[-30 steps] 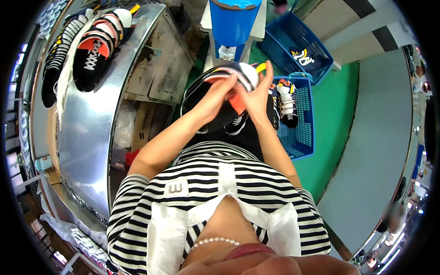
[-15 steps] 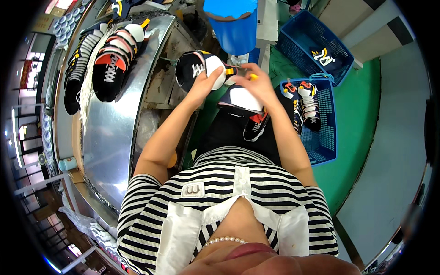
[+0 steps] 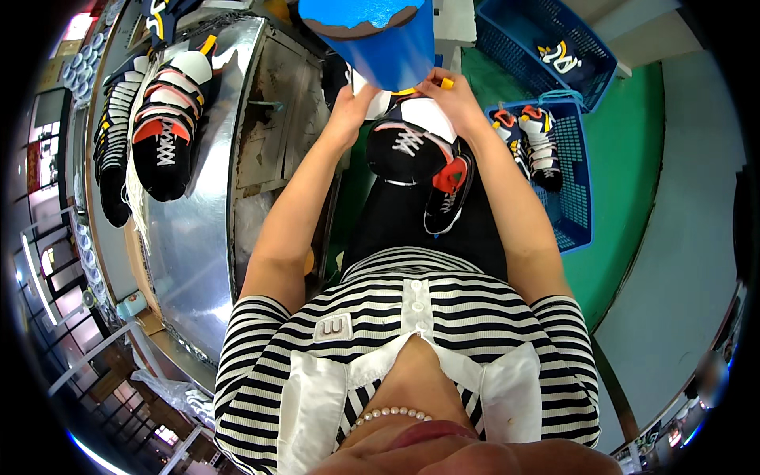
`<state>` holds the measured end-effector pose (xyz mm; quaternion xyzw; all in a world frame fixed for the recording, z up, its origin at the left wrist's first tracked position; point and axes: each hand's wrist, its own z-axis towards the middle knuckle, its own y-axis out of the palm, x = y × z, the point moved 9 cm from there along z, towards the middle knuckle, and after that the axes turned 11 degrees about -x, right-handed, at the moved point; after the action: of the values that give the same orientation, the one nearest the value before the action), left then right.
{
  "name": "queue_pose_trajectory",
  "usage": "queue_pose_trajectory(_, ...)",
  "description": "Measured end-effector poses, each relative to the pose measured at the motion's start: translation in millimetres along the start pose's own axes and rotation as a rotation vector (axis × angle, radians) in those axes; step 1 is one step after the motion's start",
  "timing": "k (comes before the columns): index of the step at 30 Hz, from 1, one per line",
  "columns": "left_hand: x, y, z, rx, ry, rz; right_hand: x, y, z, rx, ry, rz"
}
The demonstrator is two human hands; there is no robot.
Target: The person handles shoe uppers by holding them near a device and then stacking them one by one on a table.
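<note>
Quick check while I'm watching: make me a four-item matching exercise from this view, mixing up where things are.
Things:
1. White string bundle
2. Left hand
3. Nearer blue crate
4. Right hand

Places:
A. On the green floor to the person's right, holding shoe stacks
B. Next to a yellow tab
C. Between two rows of stacked shoes on the metal bench
D. At the lower left of the blue cylinder

Pairs: 1-C, 2-D, 3-A, 4-B
</note>
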<state>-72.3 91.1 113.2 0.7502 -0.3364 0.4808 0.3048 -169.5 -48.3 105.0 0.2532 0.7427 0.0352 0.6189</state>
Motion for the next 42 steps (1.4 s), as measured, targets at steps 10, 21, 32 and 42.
queue_pose_trajectory(10, -22.7, -41.1, -20.1, 0.330, -0.149, -0.694, -5.1, -25.1, -6.8, 0.075, 0.146, 0.247)
queue_pose_trajectory(21, 29.3, 45.5, -102.5, 0.180, 0.036, -0.051, 6.0, 49.9, -57.3, 0.158, -0.186, -0.046)
queue_pose_trajectory(32, 26.7, -11.0, -12.9, 0.074, 0.049, 0.073, 39.4, 26.1, -5.4, 0.060, -0.091, 0.573)
queue_pose_trajectory(42, -19.9, 10.4, 28.4, -0.077, -0.280, -0.651, 28.4, -15.2, 48.0, 0.054, 0.055, 0.126)
